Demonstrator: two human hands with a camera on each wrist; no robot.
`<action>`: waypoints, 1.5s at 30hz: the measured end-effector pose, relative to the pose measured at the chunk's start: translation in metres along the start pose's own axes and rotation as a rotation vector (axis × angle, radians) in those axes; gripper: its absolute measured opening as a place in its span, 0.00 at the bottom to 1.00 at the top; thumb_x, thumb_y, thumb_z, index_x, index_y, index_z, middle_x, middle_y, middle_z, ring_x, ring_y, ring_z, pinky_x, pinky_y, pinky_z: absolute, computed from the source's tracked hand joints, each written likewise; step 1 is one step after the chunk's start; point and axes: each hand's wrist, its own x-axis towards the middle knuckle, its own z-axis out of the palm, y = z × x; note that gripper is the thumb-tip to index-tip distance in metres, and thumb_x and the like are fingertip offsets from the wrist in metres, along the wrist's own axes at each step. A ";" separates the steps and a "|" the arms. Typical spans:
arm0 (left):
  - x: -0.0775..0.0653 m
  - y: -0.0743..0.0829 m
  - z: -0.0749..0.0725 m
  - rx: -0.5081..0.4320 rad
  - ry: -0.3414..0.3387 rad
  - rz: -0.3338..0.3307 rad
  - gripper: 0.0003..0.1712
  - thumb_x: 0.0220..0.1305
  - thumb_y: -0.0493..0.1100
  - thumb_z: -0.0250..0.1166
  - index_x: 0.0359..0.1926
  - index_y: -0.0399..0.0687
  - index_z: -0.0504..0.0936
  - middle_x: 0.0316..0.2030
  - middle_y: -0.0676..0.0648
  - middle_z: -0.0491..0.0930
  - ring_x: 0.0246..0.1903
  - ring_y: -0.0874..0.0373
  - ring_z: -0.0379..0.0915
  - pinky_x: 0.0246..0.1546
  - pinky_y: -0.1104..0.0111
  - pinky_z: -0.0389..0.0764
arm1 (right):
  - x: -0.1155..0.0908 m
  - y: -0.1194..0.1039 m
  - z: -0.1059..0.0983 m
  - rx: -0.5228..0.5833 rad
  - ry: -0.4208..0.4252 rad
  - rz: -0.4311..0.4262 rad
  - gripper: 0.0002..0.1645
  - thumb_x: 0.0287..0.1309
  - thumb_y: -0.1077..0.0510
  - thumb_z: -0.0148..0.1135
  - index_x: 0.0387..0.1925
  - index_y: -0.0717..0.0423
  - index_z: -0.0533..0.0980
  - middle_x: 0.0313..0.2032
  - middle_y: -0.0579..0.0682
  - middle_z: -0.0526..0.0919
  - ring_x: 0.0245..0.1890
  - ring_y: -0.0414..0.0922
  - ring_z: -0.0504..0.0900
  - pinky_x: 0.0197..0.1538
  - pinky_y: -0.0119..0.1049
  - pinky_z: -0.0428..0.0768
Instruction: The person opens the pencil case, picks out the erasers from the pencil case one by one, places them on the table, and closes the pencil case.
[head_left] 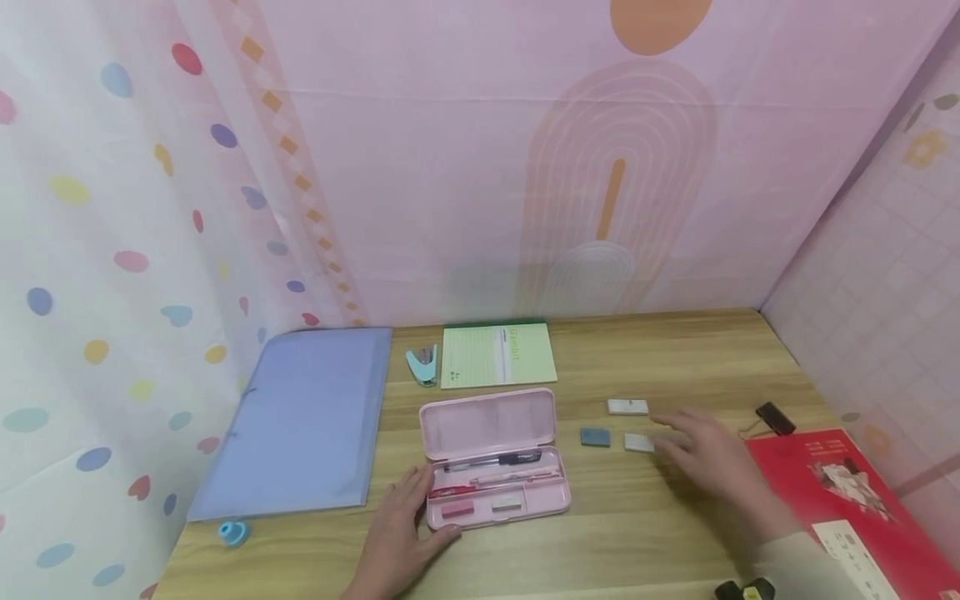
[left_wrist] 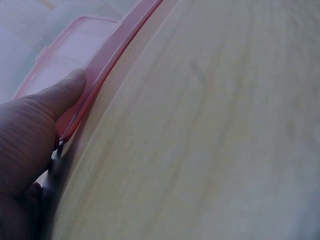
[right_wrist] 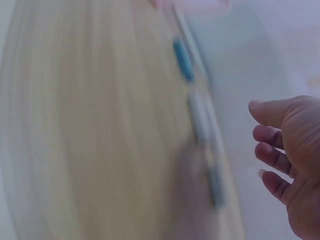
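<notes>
A pink pencil case point(head_left: 487, 423) lies with its lid up on the table. Inside are a black pen point(head_left: 519, 458), a red pen point(head_left: 452, 492), a pale pen point(head_left: 517, 477), a pink eraser point(head_left: 457, 508) and a white eraser point(head_left: 506, 502). My left hand point(head_left: 399, 527) holds the case's front left corner, thumb point(left_wrist: 67, 90) along its front edge and fingers at its left side. My right hand point(head_left: 701, 454) hovers, holding nothing, just right of two white erasers point(head_left: 627, 407) and a blue eraser point(head_left: 596, 437). In the right wrist view its fingers are loosely bent; the erasers are blurred.
Behind the case lie a green notebook point(head_left: 498, 357) and a blue stapler point(head_left: 423, 367). A blue folder point(head_left: 300, 425) and a small blue object point(head_left: 233, 533) are at left. On the right are a red booklet point(head_left: 832, 475), a black binder clip point(head_left: 776, 418) and a black object point(head_left: 745, 590).
</notes>
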 end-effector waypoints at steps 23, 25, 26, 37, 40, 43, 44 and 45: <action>0.002 0.000 0.000 0.015 0.022 0.036 0.57 0.49 0.75 0.62 0.71 0.44 0.62 0.69 0.43 0.63 0.69 0.45 0.53 0.70 0.50 0.51 | 0.016 -0.144 0.100 0.141 -0.241 -0.422 0.12 0.55 0.51 0.68 0.42 0.43 0.84 0.40 0.36 0.82 0.43 0.36 0.76 0.49 0.32 0.78; 0.002 0.000 0.000 0.014 0.023 0.035 0.57 0.49 0.75 0.62 0.71 0.44 0.62 0.69 0.43 0.63 0.69 0.45 0.53 0.70 0.50 0.51 | 0.016 -0.145 0.103 0.137 -0.246 -0.425 0.11 0.56 0.51 0.68 0.42 0.43 0.84 0.40 0.35 0.82 0.43 0.35 0.76 0.48 0.31 0.78; 0.002 0.000 0.000 0.015 0.022 0.033 0.57 0.49 0.75 0.62 0.71 0.45 0.62 0.69 0.43 0.63 0.69 0.45 0.53 0.70 0.50 0.51 | 0.017 -0.145 0.104 0.133 -0.245 -0.426 0.10 0.56 0.51 0.68 0.41 0.42 0.84 0.39 0.35 0.82 0.42 0.34 0.76 0.47 0.30 0.78; 0.001 -0.001 0.000 0.016 0.026 0.038 0.57 0.49 0.75 0.62 0.71 0.44 0.61 0.69 0.43 0.63 0.69 0.45 0.54 0.70 0.49 0.51 | 0.020 -0.147 0.106 0.128 -0.258 -0.451 0.07 0.56 0.51 0.67 0.38 0.40 0.85 0.35 0.32 0.83 0.37 0.32 0.73 0.41 0.25 0.75; 0.000 -0.001 0.000 0.015 0.026 0.035 0.57 0.49 0.74 0.63 0.71 0.44 0.62 0.69 0.43 0.63 0.69 0.45 0.54 0.70 0.50 0.51 | 0.018 -0.148 0.105 0.127 -0.223 -0.496 0.07 0.57 0.52 0.67 0.38 0.42 0.85 0.35 0.33 0.83 0.38 0.33 0.74 0.42 0.27 0.75; 0.000 -0.001 0.000 0.013 0.023 0.031 0.57 0.49 0.75 0.62 0.71 0.44 0.62 0.69 0.43 0.63 0.69 0.45 0.54 0.70 0.50 0.51 | 0.016 -0.146 0.101 0.137 -0.164 -0.538 0.07 0.57 0.54 0.67 0.38 0.43 0.85 0.37 0.35 0.82 0.40 0.34 0.75 0.45 0.28 0.76; 0.000 -0.001 0.000 0.010 0.022 0.031 0.57 0.49 0.75 0.62 0.71 0.44 0.62 0.69 0.43 0.63 0.69 0.45 0.54 0.70 0.50 0.51 | 0.014 -0.145 0.098 0.144 -0.134 -0.553 0.07 0.56 0.55 0.67 0.38 0.44 0.85 0.37 0.35 0.82 0.40 0.35 0.76 0.46 0.29 0.77; 0.000 -0.001 0.000 0.009 0.021 0.030 0.57 0.49 0.75 0.62 0.71 0.44 0.62 0.69 0.43 0.63 0.69 0.45 0.54 0.70 0.50 0.51 | 0.013 -0.142 0.095 0.154 -0.104 -0.563 0.07 0.56 0.56 0.67 0.38 0.45 0.85 0.37 0.36 0.82 0.40 0.35 0.76 0.46 0.29 0.77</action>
